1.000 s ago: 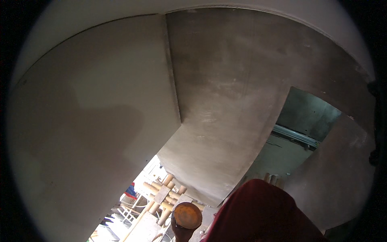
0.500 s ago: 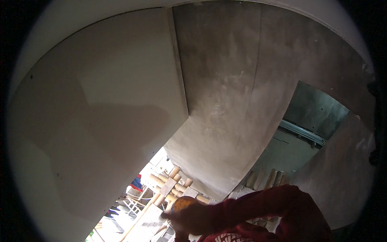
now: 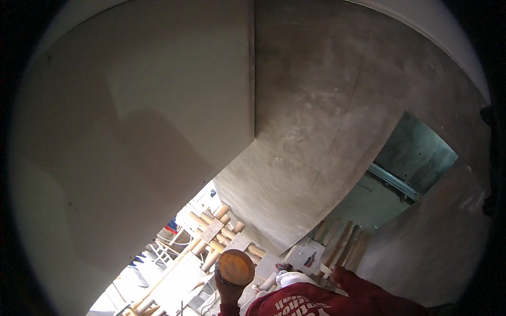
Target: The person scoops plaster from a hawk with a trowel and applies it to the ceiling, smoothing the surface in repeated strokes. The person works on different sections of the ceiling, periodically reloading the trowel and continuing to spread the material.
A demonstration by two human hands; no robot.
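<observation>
My left hand point(image 3: 227, 288) comes up from the lower edge in a dark red sleeve. Its fingers are wrapped round the side of a round orange-brown disc-like thing point(image 3: 235, 267) with a darker rim; its exact kind does not show. My right arm point(image 3: 363, 287) reaches down at the lower right, beside my red top with white print. At its cuff only a small part of my right hand point(image 3: 326, 270) is visible, with its fingers too unclear to make out. Close to it, a small red-and-dark tool point(image 3: 310, 259) lies on a grey board point(image 3: 300, 253).
A broad pale panel point(image 3: 184, 79) fills the left. Mottled brown-grey panels point(image 3: 305, 105) adjoin it and bend round an opening with a metal rail point(image 3: 394, 181). Below lie wooden poles point(image 3: 211, 247) and boards, with more poles point(image 3: 345, 245) at the right. Bright light enters at lower left.
My right arm has drawn back from the disc-like thing, down and to the right. The round face now shows fully in my left hand. The view has turned slightly.
</observation>
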